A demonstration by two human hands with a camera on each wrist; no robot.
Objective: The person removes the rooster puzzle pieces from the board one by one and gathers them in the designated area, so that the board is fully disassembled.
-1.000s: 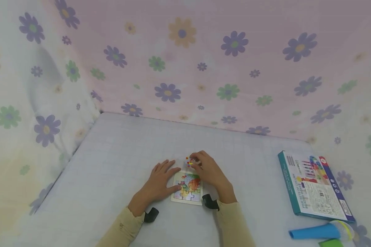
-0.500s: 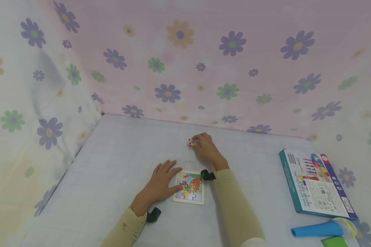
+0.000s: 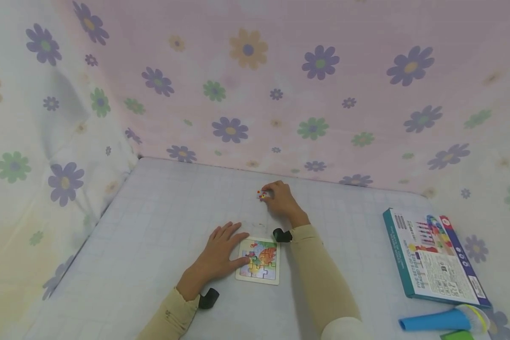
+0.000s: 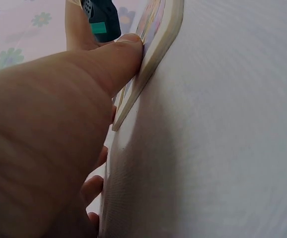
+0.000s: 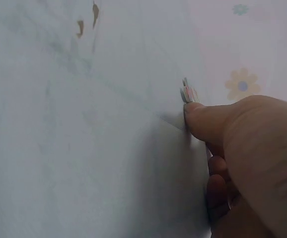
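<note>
A small jigsaw puzzle [image 3: 258, 274] in a pale frame lies on the table. My left hand [image 3: 214, 252] is spread at its left side, the thumb resting on the puzzle's left part and the other fingers on the table. In the left wrist view, the thumb touches the puzzle [image 4: 158, 49] near its edge. Further back, my right hand [image 3: 282, 200] pinches a small flat piece with colourful print [image 3: 261, 195] between thumb and fingers. Only the tip of that printed piece [image 5: 187, 91] shows in the right wrist view; its exact kind cannot be told.
A faint clear sheet [image 3: 255, 228] lies just behind the puzzle. On the right are a flat bead-set box [image 3: 435, 259], a blue toy microphone [image 3: 433, 321] and a green item [image 3: 456, 335]. Flowered cloth [image 3: 280, 108] walls the table's back and sides.
My right hand has moved away from the puzzle toward the back of the table, carrying the printed piece, and has then stayed nearly still. The left hand has kept its place.
</note>
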